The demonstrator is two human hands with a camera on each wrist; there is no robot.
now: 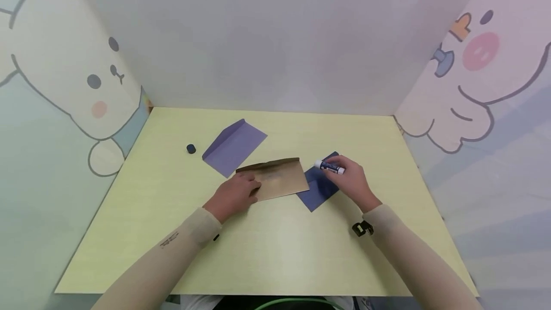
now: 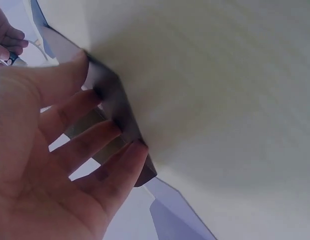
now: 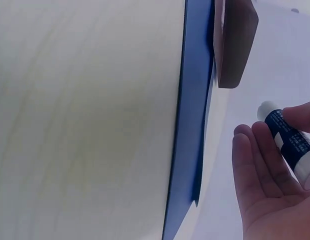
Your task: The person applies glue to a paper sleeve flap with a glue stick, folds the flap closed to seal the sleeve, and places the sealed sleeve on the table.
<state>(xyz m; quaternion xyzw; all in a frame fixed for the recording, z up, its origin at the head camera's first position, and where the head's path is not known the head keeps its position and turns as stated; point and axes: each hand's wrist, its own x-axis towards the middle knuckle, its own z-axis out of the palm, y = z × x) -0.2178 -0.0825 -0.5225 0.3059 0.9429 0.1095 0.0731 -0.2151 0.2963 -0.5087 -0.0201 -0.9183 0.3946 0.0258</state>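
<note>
A brown envelope lies mid-table, its dark flap along the far edge. My left hand rests on its left end. In the left wrist view the thumb and fingertips press against the paper. With my right hand I pinch an uncapped glue stick, navy and white, between thumb and fingers. It is held above a dark blue envelope. The right wrist view shows the glue stick tilted, its white end apart from the brown envelope.
A purple envelope with its flap unfolded lies at the back left. Left of it stands a small dark cap. The brown envelope overlaps the dark blue one's left side. Walls enclose the pale yellow table at the back and sides.
</note>
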